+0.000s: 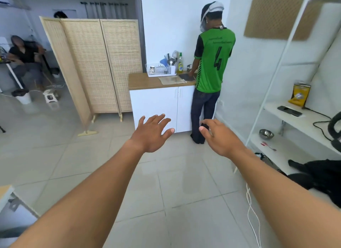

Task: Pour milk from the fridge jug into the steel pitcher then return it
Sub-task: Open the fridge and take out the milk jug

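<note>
My left hand (152, 133) is stretched out over the tiled floor with the fingers spread and nothing in it. My right hand (219, 137) is held out beside it, palm down, fingers loosely bent, holding nothing. No fridge, milk jug or steel pitcher shows in this view. Both hands hover in mid-air, well short of the white counter cabinet (156, 103) ahead.
A person in a green shirt (212, 63) stands at the counter by a dish rack (160, 70). A folding wicker screen (96, 63) stands to the left. White shelves (295, 118) on the right carry a steel bowl (266, 133), a phone and a yellow bag. Another person sits far left.
</note>
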`<state>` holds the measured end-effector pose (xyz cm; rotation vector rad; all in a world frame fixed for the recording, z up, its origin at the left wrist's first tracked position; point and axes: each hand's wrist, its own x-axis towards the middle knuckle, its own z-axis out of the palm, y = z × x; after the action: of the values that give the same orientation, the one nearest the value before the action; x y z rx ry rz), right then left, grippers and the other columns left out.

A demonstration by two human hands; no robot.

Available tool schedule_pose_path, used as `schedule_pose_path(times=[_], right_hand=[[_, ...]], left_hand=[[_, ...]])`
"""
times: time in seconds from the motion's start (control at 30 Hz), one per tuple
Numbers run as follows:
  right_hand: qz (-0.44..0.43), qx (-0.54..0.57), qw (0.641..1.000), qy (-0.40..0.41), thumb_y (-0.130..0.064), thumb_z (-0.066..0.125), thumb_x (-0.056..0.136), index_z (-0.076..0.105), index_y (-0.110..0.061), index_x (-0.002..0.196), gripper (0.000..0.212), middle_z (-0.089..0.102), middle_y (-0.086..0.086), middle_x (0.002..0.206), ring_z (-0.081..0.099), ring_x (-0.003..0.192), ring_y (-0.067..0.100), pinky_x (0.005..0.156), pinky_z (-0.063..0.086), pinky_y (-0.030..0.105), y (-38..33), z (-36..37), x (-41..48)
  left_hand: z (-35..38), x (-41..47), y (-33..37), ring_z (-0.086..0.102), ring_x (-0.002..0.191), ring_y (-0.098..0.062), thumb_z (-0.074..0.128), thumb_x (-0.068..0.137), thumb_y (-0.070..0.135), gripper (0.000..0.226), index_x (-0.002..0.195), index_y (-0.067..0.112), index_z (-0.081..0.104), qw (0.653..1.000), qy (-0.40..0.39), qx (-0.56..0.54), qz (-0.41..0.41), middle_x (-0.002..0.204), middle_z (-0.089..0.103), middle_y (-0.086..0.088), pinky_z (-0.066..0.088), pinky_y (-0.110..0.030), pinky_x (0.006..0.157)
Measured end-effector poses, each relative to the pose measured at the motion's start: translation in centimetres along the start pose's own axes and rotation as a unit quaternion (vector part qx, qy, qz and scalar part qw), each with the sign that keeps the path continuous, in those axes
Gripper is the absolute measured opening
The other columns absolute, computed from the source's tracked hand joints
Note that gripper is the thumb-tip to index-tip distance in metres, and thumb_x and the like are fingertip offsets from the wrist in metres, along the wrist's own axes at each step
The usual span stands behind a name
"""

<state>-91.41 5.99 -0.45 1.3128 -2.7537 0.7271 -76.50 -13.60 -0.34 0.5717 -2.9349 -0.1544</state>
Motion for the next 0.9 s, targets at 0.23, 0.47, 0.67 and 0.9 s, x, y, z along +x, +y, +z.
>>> schedule_pose_path(times=[0.23,0.47,0.67,0.9], right_hand=[[0.059,-0.031,0.997,0.045,-0.044,0.034,0.101,0.045,-0.017,0.139,0.047,0.049,0.006,0.138,0.047,0.126,0.028,0.103,0.039,0.042,3.5,-2.1,2.6],[0.142,-0.036,0.985,0.091,-0.043,0.034,0.102,0.043,-0.015,0.140,0.048,0.049,0.008,0.138,0.044,0.129,0.029,0.105,0.038,0.044,10.1,-5.2,0.5],[0.224,-0.078,0.960,0.147,-0.043,0.033,0.102,0.047,-0.016,0.136,0.045,0.053,0.007,0.133,0.049,0.123,0.028,0.098,0.042,0.040,16.8,-10.4,-4.5],[0.300,-0.132,0.923,0.202,-0.044,0.030,0.102,0.056,-0.021,0.091,0.036,0.062,0.001,0.095,0.060,0.086,0.026,0.073,0.049,0.038,23.0,-16.2,-10.8]], left_hand=[[0.9,8.1,2.0,0.012,0.153,-0.016,0.022,0.103,0.056,0.058,0.154,0.030,0.029,0.997,-0.004,-0.023,0.072,0.166,0.016,0.005,-0.001,-0.049,0.123],[2.0,14.5,9.4,0.017,0.152,-0.018,0.025,0.103,0.055,0.058,0.154,0.028,0.030,0.984,-0.014,-0.027,0.177,0.165,0.021,0.002,0.003,-0.051,0.122],[3.1,18.3,20.1,0.021,0.150,-0.020,0.024,0.103,0.055,0.058,0.154,0.027,0.030,0.961,-0.019,-0.030,0.275,0.164,0.024,0.000,0.007,-0.053,0.121],[4.4,19.9,32.8,0.023,0.150,-0.021,0.018,0.102,0.057,0.059,0.154,0.029,0.027,0.929,-0.036,-0.031,0.366,0.164,0.024,0.000,0.009,-0.053,0.121]])
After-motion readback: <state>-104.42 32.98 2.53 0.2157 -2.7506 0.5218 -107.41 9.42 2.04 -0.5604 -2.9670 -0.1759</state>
